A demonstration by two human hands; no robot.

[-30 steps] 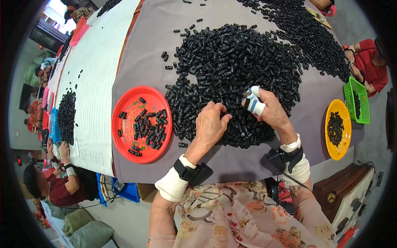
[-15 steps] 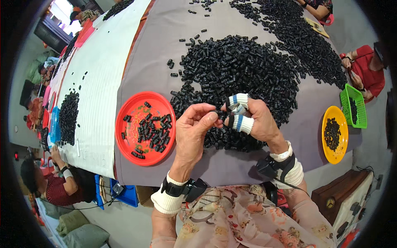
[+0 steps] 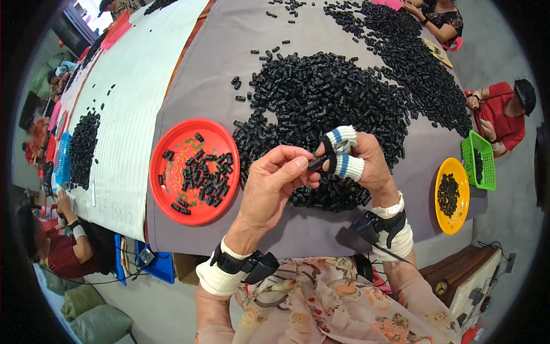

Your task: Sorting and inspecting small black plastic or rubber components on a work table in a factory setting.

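Over the near edge of a big pile of short black plastic cylinders (image 3: 338, 97), my two hands meet. My left hand (image 3: 275, 183) pinches one end of a small black cylindrical part (image 3: 317, 163) between thumb and fingers. At its other end, the thumb and forefinger of my right hand (image 3: 366, 163) close on it; those fingers wear white cloth sleeves with blue stripes. Whether the part is one piece or two joined I cannot tell. Left of my hands lies a red round plate (image 3: 163, 200) holding several similar black parts.
A yellow plate (image 3: 463, 212) with small black pieces and a green basket (image 3: 487, 172) stand at the table's right edge. People sit at the right and left. A white-covered table (image 3: 132, 114) adjoins on the left. Blue trays (image 3: 160, 266) are below the left edge.
The black part now shows more plainly between my fingertips, my right hand having shifted slightly right. The whole view has swung a little; a person at right has lifted their head.
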